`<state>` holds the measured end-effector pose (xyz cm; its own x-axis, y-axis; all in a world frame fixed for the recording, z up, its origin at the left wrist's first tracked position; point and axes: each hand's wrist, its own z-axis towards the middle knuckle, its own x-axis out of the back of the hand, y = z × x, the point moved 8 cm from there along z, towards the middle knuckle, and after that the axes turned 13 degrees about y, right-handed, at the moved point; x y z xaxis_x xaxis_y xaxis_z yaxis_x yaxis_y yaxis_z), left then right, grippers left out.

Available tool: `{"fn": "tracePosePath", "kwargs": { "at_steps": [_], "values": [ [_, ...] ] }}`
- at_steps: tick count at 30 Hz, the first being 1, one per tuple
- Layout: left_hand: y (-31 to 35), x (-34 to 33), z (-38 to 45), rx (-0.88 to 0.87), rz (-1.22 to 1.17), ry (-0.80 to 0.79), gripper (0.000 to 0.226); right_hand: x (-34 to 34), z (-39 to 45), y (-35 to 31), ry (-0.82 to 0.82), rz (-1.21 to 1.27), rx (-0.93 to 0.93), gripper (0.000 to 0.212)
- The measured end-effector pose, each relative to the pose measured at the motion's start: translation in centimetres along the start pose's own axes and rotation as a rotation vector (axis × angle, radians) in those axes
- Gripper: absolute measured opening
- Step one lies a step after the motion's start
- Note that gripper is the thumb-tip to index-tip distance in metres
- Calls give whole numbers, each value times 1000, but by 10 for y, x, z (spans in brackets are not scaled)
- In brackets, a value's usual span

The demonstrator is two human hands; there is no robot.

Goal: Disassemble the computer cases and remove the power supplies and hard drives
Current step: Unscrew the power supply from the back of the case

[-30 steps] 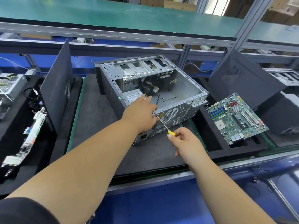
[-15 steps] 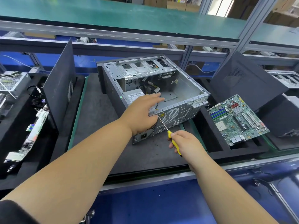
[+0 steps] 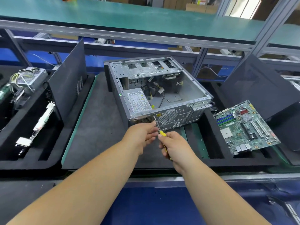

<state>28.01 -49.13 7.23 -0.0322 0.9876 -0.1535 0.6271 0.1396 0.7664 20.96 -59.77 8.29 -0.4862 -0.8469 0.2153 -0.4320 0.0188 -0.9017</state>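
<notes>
On my left, a removed grey metal power supply (image 3: pixel 31 77) already lies in the black foam tray (image 3: pixel 24 161). At centre, the open grey steel computer case (image 3: pixel 162 95) lies on its side on the dark mat (image 3: pixel 97 127), its own labelled silver power supply (image 3: pixel 138 102) mounted in the near-left corner. My left hand (image 3: pixel 141 135) pinches the shaft of the yellow-handled screwdriver (image 3: pixel 158 125); my right hand (image 3: pixel 173 146) grips its handle, tip on the rear panel. I judge I'm unscrewing the supply; next comes steady turning with the tip seated. A green motherboard (image 3: pixel 243 125) lies rightward.
</notes>
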Motion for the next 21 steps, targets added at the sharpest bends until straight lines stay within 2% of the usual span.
{"fn": "tracePosePath", "kwargs": {
  "at_steps": [3,6,12,17,21],
  "values": [
    [5,-8,1,-92,13,26,11,-3,-1,-1,-32,3,-24,19],
    [8,-11,2,-151,10,63,16,-5,-4,-3,-81,32,-69,21],
    [6,-12,3,-143,-42,86,21,-1,-12,3,-212,216,-266,41],
    [2,-17,-1,-88,-135,36,17,-3,-15,3,-267,295,-331,29],
    [-3,-20,-2,84,-287,-46,24,-6,-13,5,-239,326,-327,17]
  ]
}}
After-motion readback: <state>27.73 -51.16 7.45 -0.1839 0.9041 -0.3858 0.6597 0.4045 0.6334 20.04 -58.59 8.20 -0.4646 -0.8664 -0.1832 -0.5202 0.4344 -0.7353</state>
